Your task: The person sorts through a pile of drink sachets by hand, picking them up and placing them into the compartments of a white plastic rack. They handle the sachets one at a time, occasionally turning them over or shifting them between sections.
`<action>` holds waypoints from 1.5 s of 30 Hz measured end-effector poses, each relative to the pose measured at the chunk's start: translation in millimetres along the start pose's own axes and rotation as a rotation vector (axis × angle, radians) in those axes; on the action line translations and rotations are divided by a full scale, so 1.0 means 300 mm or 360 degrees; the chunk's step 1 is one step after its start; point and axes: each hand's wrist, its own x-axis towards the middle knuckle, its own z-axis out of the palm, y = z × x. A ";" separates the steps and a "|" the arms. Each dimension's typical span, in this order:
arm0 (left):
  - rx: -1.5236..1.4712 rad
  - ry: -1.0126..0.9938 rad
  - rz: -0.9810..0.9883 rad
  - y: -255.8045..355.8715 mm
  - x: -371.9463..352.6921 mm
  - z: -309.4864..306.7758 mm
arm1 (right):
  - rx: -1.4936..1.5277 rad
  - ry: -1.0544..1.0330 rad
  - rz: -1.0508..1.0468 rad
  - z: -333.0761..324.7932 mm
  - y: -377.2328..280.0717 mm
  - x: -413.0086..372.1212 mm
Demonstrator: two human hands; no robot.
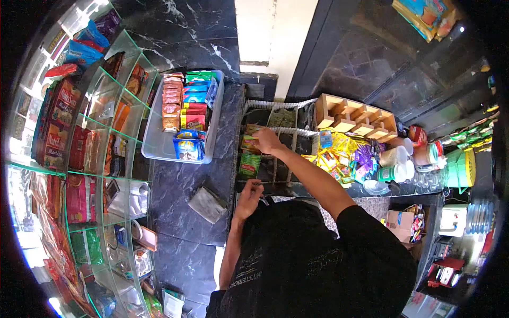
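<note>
My right hand (269,141) reaches into a divided organizer (286,130) with white-edged compartments. Its fingertips are closed on a yellow-green sachet (250,143) in the left column. Just in front of that lies a stack of green sachets (249,166), and behind it a compartment holds dark green packets (281,117). My left hand (248,200) is by the organizer's front left corner with its fingers curled together. A small dark bit shows at its fingertips, too small to name.
On the dark marble counter (175,185) stand a clear plastic tub (150,143) of sachets and a folded grey cloth (207,205). Glass shelves (106,124) with packets line the left. A wooden rack (355,114), a pile of yellow sachets (339,153) and jars (395,157) are at right.
</note>
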 end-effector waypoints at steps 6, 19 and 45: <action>0.0099 0.0027 0.0004 0.017 0.021 -0.006 | -0.0344 -0.0387 0.0110 0.027 -0.021 0.019; 0.0897 0.0834 0.0708 0.199 0.350 0.060 | -0.0499 -0.0560 0.0195 0.039 -0.020 0.066; 0.1459 0.0679 0.0273 -0.027 0.598 0.012 | -0.0434 -0.0126 -0.0091 -0.085 0.102 0.125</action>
